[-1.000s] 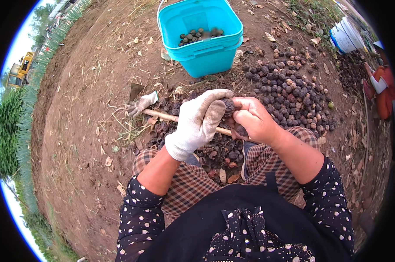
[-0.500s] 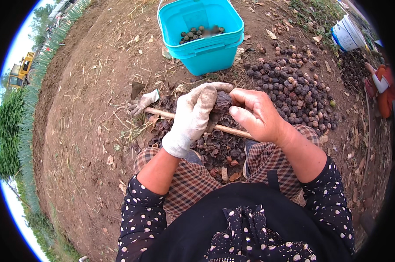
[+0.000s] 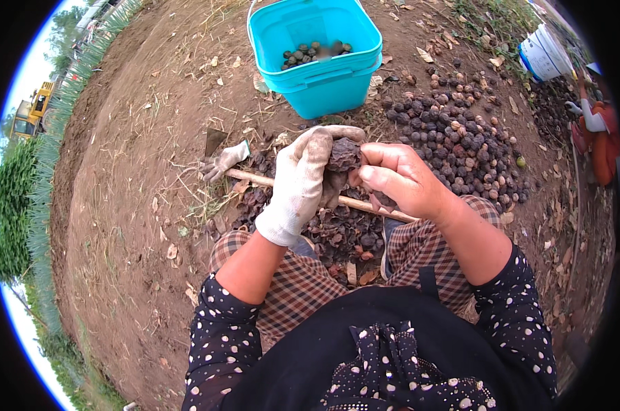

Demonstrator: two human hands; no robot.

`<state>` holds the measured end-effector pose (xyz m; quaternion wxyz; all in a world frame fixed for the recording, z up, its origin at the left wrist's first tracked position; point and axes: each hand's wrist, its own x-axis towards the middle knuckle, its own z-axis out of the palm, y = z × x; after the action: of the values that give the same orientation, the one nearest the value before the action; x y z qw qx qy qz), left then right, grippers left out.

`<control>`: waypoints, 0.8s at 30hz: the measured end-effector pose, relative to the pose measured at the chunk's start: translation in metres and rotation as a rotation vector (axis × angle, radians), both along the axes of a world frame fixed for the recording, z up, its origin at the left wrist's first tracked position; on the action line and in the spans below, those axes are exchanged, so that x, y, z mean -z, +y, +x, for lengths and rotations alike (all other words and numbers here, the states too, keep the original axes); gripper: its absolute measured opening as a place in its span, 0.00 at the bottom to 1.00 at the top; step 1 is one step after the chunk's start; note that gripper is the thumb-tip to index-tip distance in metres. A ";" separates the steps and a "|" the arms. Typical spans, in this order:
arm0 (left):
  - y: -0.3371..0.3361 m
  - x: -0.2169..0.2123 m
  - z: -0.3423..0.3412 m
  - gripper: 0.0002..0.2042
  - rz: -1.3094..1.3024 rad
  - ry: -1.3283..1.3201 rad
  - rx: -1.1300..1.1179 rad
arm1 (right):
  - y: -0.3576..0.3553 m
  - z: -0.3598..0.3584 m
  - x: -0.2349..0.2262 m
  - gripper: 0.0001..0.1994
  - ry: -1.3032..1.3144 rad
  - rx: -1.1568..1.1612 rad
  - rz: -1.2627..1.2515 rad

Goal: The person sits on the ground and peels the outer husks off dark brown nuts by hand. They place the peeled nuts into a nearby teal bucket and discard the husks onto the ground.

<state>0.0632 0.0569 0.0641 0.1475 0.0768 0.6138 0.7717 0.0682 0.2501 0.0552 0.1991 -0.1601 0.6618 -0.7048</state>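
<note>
In a dirty white glove, my left hand (image 3: 304, 179) grips a walnut (image 3: 344, 155) wrapped in dark, wrinkled husk. My bare right hand (image 3: 404, 181) pinches the husk at the walnut's right side, thumb and forefinger pressed together. A dark scrap of husk (image 3: 384, 200) shows below the right fingers. Under both hands a wooden stick (image 3: 255, 178) slants over a heap of peeled husks (image 3: 344, 236) between my feet. The stick's middle is partly hidden by my left hand.
Ahead stands a turquoise bucket (image 3: 337, 96) with several walnuts inside. A large pile of dark walnuts (image 3: 460, 144) lies at the right. A spare glove (image 3: 225, 161) rests left of the stick. Farther right are a white bucket (image 3: 547, 53) and another person (image 3: 599, 137).
The walnut has turned slightly in my left hand and more of it shows. Below my right fingers a husk scrap has appeared. The other person's arm at the far right has moved.
</note>
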 end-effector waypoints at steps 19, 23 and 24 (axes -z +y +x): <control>-0.007 0.037 -0.004 0.23 -0.209 0.115 0.066 | -0.005 -0.001 0.015 0.04 0.615 0.137 0.476; -0.004 0.025 0.000 0.23 -0.151 0.116 0.074 | -0.005 0.000 0.019 0.03 0.638 0.196 0.446; -0.005 0.023 0.001 0.23 -0.144 0.108 0.076 | -0.006 0.000 0.022 0.03 0.573 0.221 0.411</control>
<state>0.0644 0.0523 0.0406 0.1487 0.1308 0.6712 0.7143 0.0682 0.2438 0.0332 -0.0437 -0.2352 0.8319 -0.5008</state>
